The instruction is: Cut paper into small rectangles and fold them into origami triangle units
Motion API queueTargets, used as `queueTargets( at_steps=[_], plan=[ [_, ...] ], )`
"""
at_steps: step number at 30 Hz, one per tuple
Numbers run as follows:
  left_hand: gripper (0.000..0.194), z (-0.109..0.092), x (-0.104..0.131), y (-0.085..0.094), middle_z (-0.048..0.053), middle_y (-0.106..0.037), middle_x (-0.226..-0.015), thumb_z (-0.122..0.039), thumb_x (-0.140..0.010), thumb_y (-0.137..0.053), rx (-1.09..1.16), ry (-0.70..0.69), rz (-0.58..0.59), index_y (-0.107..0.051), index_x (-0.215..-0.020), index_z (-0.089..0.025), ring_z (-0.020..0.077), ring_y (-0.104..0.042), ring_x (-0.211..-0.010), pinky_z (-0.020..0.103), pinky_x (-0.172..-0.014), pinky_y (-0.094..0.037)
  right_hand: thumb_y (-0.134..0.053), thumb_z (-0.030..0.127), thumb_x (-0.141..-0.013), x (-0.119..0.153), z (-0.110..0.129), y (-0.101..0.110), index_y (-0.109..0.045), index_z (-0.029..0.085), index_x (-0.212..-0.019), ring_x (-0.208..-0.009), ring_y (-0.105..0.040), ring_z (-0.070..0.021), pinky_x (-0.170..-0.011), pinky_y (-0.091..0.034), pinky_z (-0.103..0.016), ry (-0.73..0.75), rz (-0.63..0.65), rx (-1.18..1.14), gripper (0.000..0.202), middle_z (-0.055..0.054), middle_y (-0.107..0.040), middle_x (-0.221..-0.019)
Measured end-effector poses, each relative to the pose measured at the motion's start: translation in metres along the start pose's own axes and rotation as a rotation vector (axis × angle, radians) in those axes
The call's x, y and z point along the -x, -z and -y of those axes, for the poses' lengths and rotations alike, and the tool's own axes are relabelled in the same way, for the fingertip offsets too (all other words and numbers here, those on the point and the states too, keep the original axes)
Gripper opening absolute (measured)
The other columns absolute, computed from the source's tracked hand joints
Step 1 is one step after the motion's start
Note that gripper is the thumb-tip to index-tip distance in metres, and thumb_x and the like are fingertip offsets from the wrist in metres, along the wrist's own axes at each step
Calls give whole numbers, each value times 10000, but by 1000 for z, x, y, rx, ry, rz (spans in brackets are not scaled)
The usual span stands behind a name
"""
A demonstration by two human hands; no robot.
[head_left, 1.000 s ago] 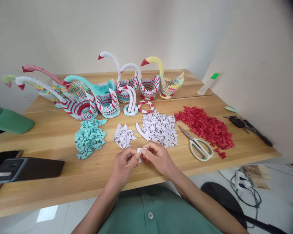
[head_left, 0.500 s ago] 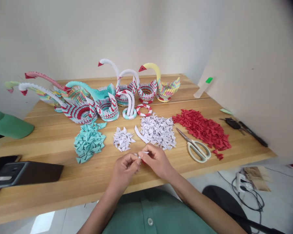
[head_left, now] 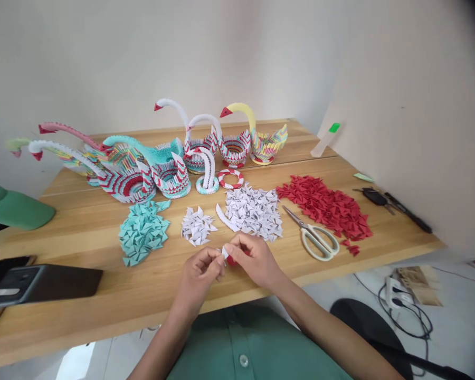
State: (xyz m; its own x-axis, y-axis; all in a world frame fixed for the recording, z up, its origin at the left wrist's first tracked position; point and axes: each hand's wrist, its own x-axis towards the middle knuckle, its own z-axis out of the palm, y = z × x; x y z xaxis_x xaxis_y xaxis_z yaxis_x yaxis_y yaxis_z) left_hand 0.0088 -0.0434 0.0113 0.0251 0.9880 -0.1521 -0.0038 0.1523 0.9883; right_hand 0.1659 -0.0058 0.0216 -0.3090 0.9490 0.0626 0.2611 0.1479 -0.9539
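Close to the table's front edge, both hands meet over a small white folded paper piece. My right hand pinches it between thumb and forefinger. My left hand is closed at the piece's left side, fingertips pressed together on white paper. Something red shows beneath the right fingers, mostly hidden. Just beyond the hands lie a short curved strip of joined white pieces, a large pile of white paper triangles and a smaller white pile.
Teal triangles lie left, red triangles right, beside scissors. Several paper swans and a red-white ring stand behind. A green bottle and dark phone stand are left; keys lie far right.
The white piece between my fingers has turned from lying nearly flat to standing more upright. The view has shifted slightly, and more red shows under my right hand.
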Motion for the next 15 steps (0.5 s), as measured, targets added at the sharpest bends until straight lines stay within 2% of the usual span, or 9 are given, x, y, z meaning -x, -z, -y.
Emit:
queueTargets(
  at_steps=[5, 11, 15],
  plan=[
    [253, -1, -3, 1, -34, -515, -545, -315, -804, -609, -27, -38, -1, -534, -606, -177, 107, -457, -535, 225, -549, -378, -553, 368, -890, 0, -1, -2, -603, 175, -743, -575, -508, -112, -552, -387, -227, -46, 114, -144, 247, 18, -570, -634],
    [252, 0, -3, 2, -7, -579, -612, -371, -834, -591, -22, 9, 95, -592, -691, -164, 119, -506, -568, 238, -578, -410, -578, 322, -865, -1, -2, -8, -522, 185, -612, -532, -462, -99, -522, -348, -219, 17, -41, 29, 293, 38, -526, -559],
    [236, 3, -2, 3, -19, -549, -578, -357, -794, -631, -34, 18, 43, -584, -665, -165, 112, -476, -549, 231, -552, -387, -576, 351, -878, -3, -4, -9, -506, 189, -617, -528, -454, -100, -520, -343, -225, 17, -30, 19, 315, 41, -516, -554]
  ],
)
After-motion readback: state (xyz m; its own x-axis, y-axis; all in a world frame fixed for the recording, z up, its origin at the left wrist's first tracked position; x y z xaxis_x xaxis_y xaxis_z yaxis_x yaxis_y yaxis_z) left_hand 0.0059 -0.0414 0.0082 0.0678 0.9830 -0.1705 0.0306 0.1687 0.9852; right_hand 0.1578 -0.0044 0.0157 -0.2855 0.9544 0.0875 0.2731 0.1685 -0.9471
